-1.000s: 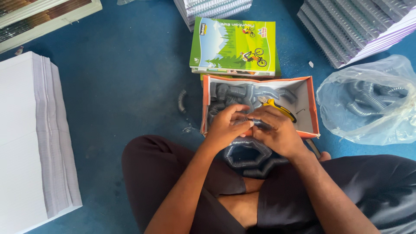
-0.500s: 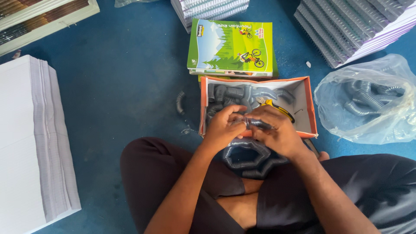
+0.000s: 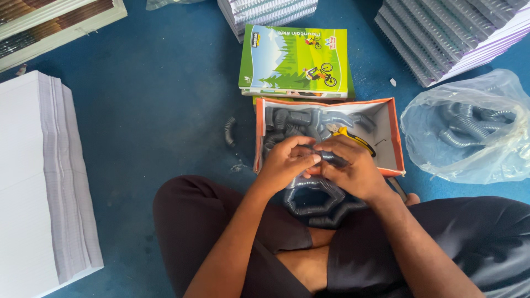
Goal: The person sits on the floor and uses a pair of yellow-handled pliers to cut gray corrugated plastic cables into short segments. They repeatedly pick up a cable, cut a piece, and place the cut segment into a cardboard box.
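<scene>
Here, both hands' fingers (image 3: 305,158) pinch shut on a dark grey, ribbed spiral coil (image 3: 314,196) looping over the lap.

Single head-worn view, looking steeply down, close over lap and hands, blue floor (image 3: 165,110) around

grey ribbed coil (image 3: 314,198) | orange-edged box (image 3: 395,138) | green book cover (image 3: 298,66) | blue floor (image 3: 165,110)

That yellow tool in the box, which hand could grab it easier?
Probably the right hand. It sits right beside the yellow-handled tool in the orange box, nearly touching it. The left hand is farther off, pinching the grey spiral coil at its end.
</scene>
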Tool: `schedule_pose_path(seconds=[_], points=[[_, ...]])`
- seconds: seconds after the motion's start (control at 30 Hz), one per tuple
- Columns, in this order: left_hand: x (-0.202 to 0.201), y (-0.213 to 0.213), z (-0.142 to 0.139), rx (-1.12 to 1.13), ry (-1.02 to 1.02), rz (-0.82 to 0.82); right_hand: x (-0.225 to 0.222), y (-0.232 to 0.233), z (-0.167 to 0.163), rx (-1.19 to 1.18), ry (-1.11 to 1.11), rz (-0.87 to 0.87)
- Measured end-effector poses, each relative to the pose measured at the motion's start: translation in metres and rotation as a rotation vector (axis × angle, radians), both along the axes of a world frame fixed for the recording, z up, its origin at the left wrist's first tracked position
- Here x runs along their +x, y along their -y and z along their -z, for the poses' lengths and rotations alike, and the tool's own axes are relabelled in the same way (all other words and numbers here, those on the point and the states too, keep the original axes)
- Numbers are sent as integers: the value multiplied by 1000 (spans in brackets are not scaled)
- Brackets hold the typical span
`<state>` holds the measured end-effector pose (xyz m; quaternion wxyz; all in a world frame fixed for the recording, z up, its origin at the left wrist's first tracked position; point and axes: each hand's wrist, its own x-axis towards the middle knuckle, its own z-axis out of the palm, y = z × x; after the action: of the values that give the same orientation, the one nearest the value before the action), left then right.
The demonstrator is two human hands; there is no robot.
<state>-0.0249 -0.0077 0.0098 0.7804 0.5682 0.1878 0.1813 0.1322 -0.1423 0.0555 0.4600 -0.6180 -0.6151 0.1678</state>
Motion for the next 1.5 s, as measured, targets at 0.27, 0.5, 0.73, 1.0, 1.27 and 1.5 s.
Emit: schedule_pose_path(seconds=[0.27,0.5,0.73,1.0,1.27,1.5], points=[[-5,-2,-10,8,2,57,4,-3,5,-31,-87,90],[-3,-2,-7,57,37,44,3,-4,0,-242,-233,123],[-2,-3,-13,-126,27,-145,37,-5,8,-216,-140,259],[1,-3,-19,-142,6,-323,90,-11,50,-580,405,278],[3,-2,-16,-229,36,-418,86,-34,51,-1084,487,228],[3,-2,-13,-235,74,-433,77,-30,49,-889,578,241]])
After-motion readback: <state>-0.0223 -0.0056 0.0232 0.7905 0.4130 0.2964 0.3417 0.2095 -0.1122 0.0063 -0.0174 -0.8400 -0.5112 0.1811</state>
